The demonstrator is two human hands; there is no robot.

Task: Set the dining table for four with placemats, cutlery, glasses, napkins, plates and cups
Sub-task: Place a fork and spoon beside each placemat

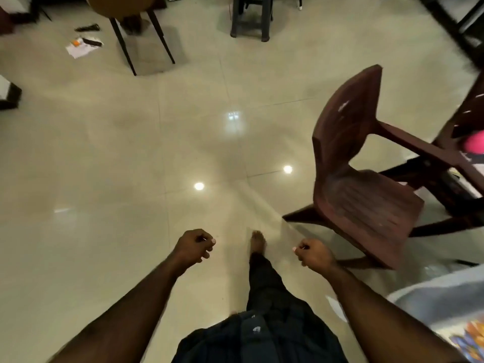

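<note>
Here, the left hand (pixel 192 246) and right hand (pixel 313 254) hang over the tiled floor (pixel 131 153) with fingers curled, holding nothing visible. Just right of the right hand stands a brown plastic chair (pixel 358 179); a cloth-covered tabletop (pixel 445 299) edge lies nearer the body, no table settings in view.

Only a corner of the dining table (pixel 429 299) is in your view, low and to the right of your right hand (pixel 315 255), just beside that forearm. Its top is covered in a pale grey-white sheet. Further right of the hand, at the frame's edge, a patch printed in orange, blue and purple (pixel 470 336) lies flat on it; it's too blurred to tell whether that's a placemat.
</note>
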